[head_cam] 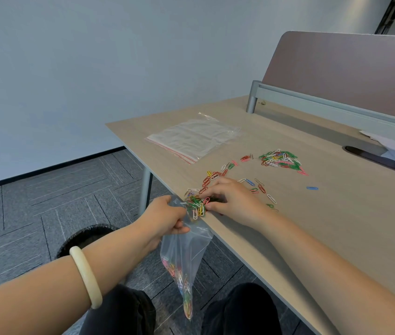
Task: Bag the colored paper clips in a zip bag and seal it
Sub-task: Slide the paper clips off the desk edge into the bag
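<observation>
The left hand (167, 215) is pinching the zip bag (184, 259) open just below the table (336, 213) edge, its length hanging downward; the right hand (232, 201), fingers curled loosely, is raking a clump of paper clips (196, 205) leftward toward the bag's mouth; a scattered pile (280, 159) is lying farther right.

Clear zip bag (186, 250) hangs open at desk edge; colored paper clips (280, 159) scattered, some bagged
</observation>
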A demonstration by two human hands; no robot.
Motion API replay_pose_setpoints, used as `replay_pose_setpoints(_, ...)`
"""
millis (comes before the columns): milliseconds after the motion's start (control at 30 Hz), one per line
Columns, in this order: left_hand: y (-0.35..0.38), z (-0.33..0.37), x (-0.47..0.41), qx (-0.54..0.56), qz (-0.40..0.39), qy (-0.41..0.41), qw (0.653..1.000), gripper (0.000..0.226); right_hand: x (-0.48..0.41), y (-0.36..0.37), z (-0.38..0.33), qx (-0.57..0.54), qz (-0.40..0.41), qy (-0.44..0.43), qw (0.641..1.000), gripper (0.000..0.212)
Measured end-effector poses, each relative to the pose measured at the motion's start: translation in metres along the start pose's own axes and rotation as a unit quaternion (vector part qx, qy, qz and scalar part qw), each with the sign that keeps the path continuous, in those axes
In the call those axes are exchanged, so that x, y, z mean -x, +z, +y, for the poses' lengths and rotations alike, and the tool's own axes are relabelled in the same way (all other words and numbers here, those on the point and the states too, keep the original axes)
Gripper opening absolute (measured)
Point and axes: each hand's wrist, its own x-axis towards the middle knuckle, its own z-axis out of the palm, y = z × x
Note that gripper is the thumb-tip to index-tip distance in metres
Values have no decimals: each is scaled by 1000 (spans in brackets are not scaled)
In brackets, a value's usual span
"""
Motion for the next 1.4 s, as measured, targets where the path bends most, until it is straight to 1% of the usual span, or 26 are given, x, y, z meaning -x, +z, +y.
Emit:
replay_pose_setpoints(100, -2, 0, -2, 3, 1, -2, 1000, 60, 0, 4, -6, -7, 16, -18, 1000, 21)
replay_pose_setpoints(167, -3, 0, -2, 4, 3, -1, 1000, 58, 0, 4, -9, -25, 22, -24, 999, 21)
replay_pose_setpoints(267, -3, 1, -2, 3, 3, 1, 1000, 56, 1, -3, -8, -61, 46, -10, 997, 26)
replay_pose_setpoints(367, -3, 0, -2, 3, 5, 5, 1000, 58, 0, -12, -5, -60, 79, 7, 995, 27)
replay_pose_setpoints(433, -4, -1, -3, -2, 9, 5, 1000, 59, -4, -11, -4, -41, 63, 10, 997, 29)
replay_pose_setpoints(567, -2, 0, -3, -6, 7, 3, 1000, 53, -11, 2, -8, 10, -37, -8, 999, 35)
replay_pose_setpoints(633, -2, 0, -3, -6, 6, 3, 1000, 51, -10, 5, -9, -16, -46, -12, 999, 34)
replay_pose_setpoints(700, -1, 0, -3, -6, 5, 2, 1000, 52, -6, 4, -9, -85, -36, -3, 996, 31)
replay_pose_setpoints(767, -1, -1, -3, -7, 4, -1, 1000, 58, -2, 0, -9, -130, -36, 2, 991, 30)
replay_pose_setpoints(867, -2, -2, -4, -8, 6, -8, 1000, 67, 3, -15, -4, -152, -34, 27, 987, 29)
replay_pose_setpoints(900, -2, -3, -4, -8, 7, -11, 1000, 69, 5, -21, -1, -145, -43, 31, 988, 31)
replay_pose_setpoints(1000, -3, -3, -2, -7, 2, -11, 1000, 70, 9, -26, 8, -24, -75, 23, 997, 48)
replay_pose_setpoints(1033, -3, -3, -2, -9, 1, -10, 1000, 70, 9, -23, 8, -8, -78, 26, 997, 49)
replay_pose_setpoints(1133, -2, -3, -1, -14, -5, -7, 1000, 67, 4, -12, 0, -10, -60, 21, 998, 43)
replay_pose_setpoints(1267, -2, -1, 3, -14, -14, 0, 1000, 56, -4, 1, -16, 12, -26, -16, 999, 30)
replay_pose_setpoints(1333, -4, -1, 3, -10, -14, -1, 1000, 58, -6, 6, -20, 0, -18, -23, 1000, 28)
replay_pose_setpoints(1400, -5, -2, 2, -6, -12, -5, 1000, 62, -6, 5, -20, -34, 1, -20, 999, 29)
